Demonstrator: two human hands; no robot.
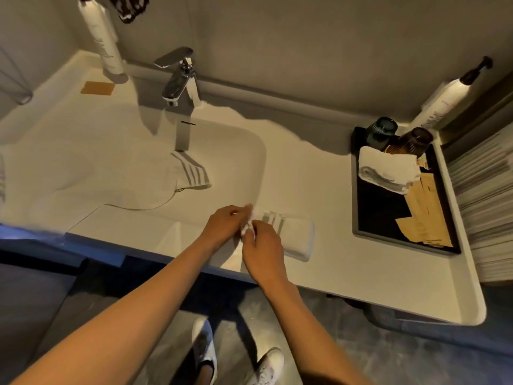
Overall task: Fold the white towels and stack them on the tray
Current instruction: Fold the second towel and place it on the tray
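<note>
Pale bathroom counter (319,173): my left hand (224,226) and right hand (263,245) both pinch the striped white folded towel's (294,237) near end, black tray (385,215) away right.

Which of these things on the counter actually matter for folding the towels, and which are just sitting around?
Part of the job: striped towel held by left hand and right hand; towel in the sink; folded towel; tray.

Just lying about: faucet; two cups; paper packets; pump bottle.
</note>
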